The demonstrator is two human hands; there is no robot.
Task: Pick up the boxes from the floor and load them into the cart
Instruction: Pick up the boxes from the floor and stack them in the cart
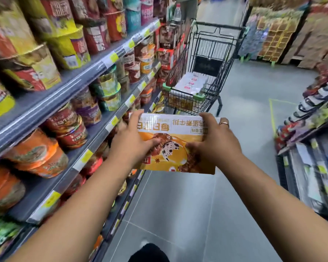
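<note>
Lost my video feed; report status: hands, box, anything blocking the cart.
Gripping with left hand and right hand: orange-and-white printed cardboard box, held aloft. Ahead, black wire shopping cart, white packs already inside. Nothing seen between box and cart.

Aisle floor (178,205) lies open down the middle, hemmed on the L by shelves (95,72) packed w/ noodle tubs right to the edge, and on the R by a lower rack (309,127) of packs. Cart (214,46) stands ahead, close by the L shelves, w/ free floor to its R; its basket is open on top, white packs (189,84) lying low inside w/ room above them. Box (174,144), gripped by left hand (133,142) and right hand (214,142), hangs near the cart's front rim, open air btwn the two.
</note>
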